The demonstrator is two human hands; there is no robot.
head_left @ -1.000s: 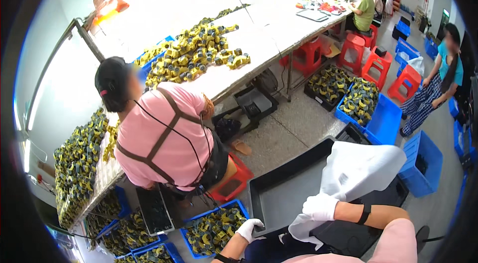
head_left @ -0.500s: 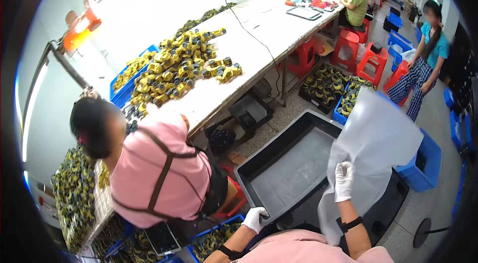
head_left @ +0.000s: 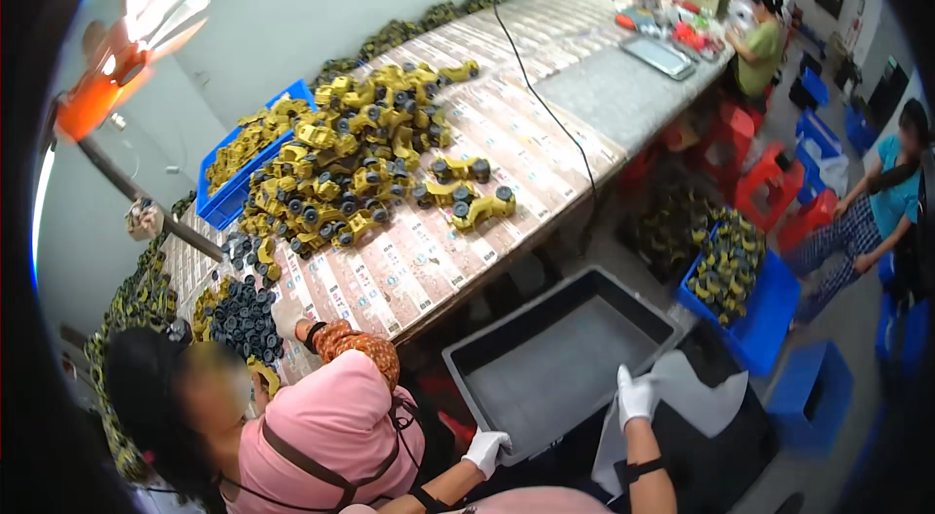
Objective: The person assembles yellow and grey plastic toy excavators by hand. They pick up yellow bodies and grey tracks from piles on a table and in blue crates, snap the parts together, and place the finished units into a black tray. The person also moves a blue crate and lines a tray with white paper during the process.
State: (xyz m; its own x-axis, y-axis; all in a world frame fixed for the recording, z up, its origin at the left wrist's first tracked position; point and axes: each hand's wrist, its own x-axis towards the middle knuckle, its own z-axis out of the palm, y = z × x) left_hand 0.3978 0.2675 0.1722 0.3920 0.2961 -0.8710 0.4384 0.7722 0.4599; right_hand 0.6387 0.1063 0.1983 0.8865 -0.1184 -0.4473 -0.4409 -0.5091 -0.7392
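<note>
A large dark grey shallow tray [head_left: 555,368] tilts in front of me, with no parts visible inside. My left hand [head_left: 487,454], in a white glove, is closed on its near left corner. My right hand [head_left: 635,395], also gloved, is closed beside the tray's near right rim. A pale translucent sheet [head_left: 703,397] is pinched in it, draping on both sides of the wrist. Part of the sheet lies over a flat black surface [head_left: 711,460] to the right.
A co-worker in pink [head_left: 331,426] sits close on my left at a long table [head_left: 429,271] heaped with yellow and black toy vehicle parts [head_left: 341,149]. Blue crates [head_left: 755,319] stand on the right, one holding similar parts. Another person [head_left: 881,198] is beyond them.
The sheet has dropped from its raised, spread position to low beside the tray. My right hand moved left and down with it. My view turned left, and the co-worker now leans lower.
</note>
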